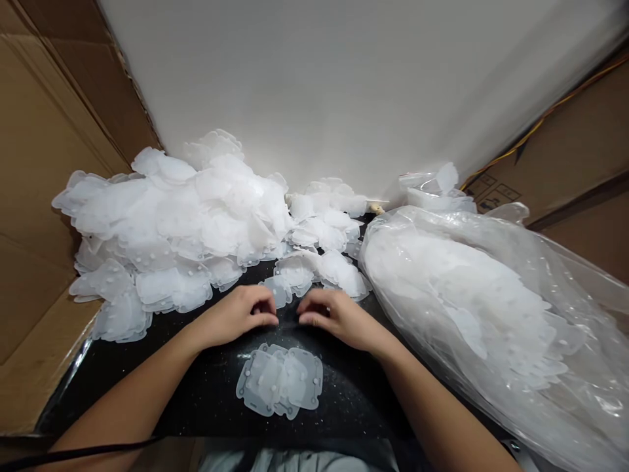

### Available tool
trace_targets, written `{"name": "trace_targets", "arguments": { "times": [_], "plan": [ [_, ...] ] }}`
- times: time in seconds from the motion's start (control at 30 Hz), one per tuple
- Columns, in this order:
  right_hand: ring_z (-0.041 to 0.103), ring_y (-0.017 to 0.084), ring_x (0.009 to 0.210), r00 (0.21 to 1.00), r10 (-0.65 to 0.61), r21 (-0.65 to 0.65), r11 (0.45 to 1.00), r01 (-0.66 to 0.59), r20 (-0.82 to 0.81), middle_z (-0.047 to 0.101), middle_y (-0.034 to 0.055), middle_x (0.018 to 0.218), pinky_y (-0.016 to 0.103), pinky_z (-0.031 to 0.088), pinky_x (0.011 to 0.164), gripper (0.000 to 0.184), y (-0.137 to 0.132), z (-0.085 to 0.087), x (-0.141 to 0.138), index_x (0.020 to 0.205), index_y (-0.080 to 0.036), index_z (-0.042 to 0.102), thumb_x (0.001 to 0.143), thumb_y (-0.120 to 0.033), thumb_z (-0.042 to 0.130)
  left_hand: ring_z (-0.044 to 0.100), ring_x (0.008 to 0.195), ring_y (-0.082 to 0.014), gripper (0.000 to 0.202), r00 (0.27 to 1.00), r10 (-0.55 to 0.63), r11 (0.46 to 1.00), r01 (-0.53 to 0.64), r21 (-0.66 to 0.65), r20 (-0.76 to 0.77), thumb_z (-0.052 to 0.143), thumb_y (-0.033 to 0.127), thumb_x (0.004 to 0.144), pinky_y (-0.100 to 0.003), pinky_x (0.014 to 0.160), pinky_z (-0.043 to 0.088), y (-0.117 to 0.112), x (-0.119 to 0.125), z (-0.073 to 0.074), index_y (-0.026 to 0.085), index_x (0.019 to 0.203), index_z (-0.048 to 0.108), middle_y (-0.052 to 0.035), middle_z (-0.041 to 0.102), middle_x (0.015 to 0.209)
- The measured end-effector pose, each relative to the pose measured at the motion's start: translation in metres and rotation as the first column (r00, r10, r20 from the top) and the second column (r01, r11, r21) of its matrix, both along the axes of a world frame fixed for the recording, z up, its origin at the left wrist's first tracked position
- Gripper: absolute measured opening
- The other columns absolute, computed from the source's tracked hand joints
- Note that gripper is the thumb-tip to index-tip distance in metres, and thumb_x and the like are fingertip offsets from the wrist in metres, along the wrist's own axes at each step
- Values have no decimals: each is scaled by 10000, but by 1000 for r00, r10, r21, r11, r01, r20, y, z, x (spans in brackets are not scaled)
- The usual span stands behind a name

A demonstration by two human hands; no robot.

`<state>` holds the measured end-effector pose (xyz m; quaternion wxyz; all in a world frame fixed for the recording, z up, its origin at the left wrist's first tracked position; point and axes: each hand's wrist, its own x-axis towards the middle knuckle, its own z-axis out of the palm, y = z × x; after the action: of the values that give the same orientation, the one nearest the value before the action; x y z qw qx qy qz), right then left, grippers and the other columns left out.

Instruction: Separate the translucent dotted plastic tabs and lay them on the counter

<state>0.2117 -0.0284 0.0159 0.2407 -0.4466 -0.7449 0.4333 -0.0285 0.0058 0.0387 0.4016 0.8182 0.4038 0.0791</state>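
Note:
My left hand is over the black tabletop with fingers curled and a gap between thumb and fingertips; nothing shows in it. Mirroring it, my right hand holds nothing, its thumb apart from its bent fingers. Just beyond the fingertips lies a single translucent plastic sheet at the edge of a small heap of sheets. Whether my left fingers touch that sheet, I cannot tell. Closer to my body, several overlapping thin translucent sheets with notched edges and small round dots lie flat.
A large pile of white translucent sheets fills the left back. On the right lies a big clear plastic bag full of sheets, with a smaller bag behind it. Cardboard flanks the black table; a pale wall stands behind.

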Motion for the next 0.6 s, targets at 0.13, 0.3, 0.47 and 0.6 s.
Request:
{"name": "trace_targets", "arguments": {
  "times": [0.13,0.3,0.47,0.6],
  "plan": [
    [609,181,798,942,-295,294,925,240,159,636,82,995,295,481,742,207,15,-17,-7,1104,-171,631,917,-194,544,523,1073,-270,249,955,295,894,-282,348,19,627,330,858,-410,923,436,10,2,-24,242,1091,619,-56,558,1063],
    [636,203,799,821,-327,393,909,139,467,624,91,1071,290,468,680,307,27,-30,-22,1235,-219,600,961,-225,461,504,1035,-267,189,944,328,892,-324,316,43,701,271,771,-436,941,422,17,7,-35,226,917,589,-29,529,969],
    [610,181,712,877,-365,370,897,242,311,644,74,938,290,466,676,251,31,-27,-20,1046,-209,698,943,-246,472,587,823,-185,126,941,291,950,-306,59,175,569,311,847,-343,797,483,16,7,-24,216,817,491,6,581,838],
    [576,154,596,940,-339,166,926,338,-26,648,34,750,282,484,615,277,26,-15,1,1069,-209,711,916,-347,526,608,664,-159,226,900,366,919,-308,-247,237,588,397,825,-289,636,492,16,2,-17,222,854,448,36,586,737]
  ]
}}
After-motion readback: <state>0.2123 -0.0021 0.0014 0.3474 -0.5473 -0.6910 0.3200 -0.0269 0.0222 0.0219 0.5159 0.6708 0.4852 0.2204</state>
